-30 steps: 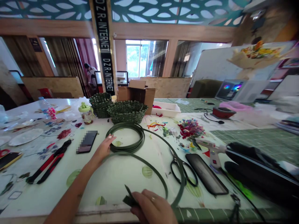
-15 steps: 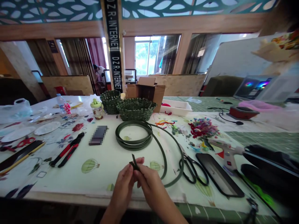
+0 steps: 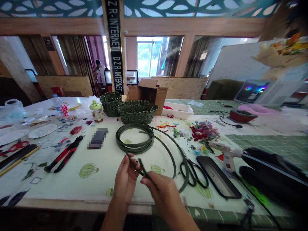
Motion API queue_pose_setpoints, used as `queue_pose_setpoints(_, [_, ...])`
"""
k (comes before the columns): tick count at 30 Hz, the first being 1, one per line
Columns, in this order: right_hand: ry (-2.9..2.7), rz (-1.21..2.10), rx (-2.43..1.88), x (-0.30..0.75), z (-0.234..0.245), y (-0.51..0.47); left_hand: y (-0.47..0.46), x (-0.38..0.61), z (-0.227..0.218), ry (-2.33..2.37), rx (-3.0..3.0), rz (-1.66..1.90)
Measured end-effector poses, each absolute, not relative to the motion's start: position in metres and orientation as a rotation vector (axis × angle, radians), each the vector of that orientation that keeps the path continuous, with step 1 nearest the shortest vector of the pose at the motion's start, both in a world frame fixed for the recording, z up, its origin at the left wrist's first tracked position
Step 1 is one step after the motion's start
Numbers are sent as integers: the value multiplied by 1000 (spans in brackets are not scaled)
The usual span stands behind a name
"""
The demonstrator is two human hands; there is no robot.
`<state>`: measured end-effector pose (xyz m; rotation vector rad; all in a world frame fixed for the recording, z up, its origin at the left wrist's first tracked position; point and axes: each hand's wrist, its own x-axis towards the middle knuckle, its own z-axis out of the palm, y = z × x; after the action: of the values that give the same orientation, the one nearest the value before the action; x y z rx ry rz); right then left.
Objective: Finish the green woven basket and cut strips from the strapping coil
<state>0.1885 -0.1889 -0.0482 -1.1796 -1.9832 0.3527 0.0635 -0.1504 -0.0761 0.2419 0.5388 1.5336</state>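
Observation:
A flat dark green strip [image 3: 141, 166] runs between my hands above the front of the table. My left hand [image 3: 125, 178] pinches one end between thumb and fingers. My right hand [image 3: 163, 190] is closed on the strip further along, where a short end sticks up past the fingers. Behind my hands lies a coil of the same strip [image 3: 134, 149], with loose loops curving out to the right and down towards my right hand. Black-handled scissors [image 3: 196, 173] lie to the right of these loops. Two woven dark green baskets [image 3: 137, 112] stand beyond the coil.
Red-handled pliers [image 3: 64, 154] and a blurred-out dark rectangle [image 3: 97, 138] lie on the left. On the right are a phone [image 3: 218, 176], a glue gun [image 3: 228, 157] and a colourful bunch [image 3: 204, 130]. A cardboard box [image 3: 160, 99] and lidded jar [image 3: 96, 112] stand at the back.
My hands have moved apart, my right hand to the right, so more strip shows between them. The view has shifted slightly, and the loose loops have moved a little.

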Motion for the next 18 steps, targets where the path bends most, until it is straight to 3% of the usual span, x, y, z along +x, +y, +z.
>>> queue_pose_setpoints(11, [-2041, 269, -1411, 179, -65, -188, -168, 83, -76, 380, 290, 1426])
queue_pose_setpoints(18, [-2049, -104, -1430, 174, -71, -190, -174, 87, -75, 385, 369, 1405])
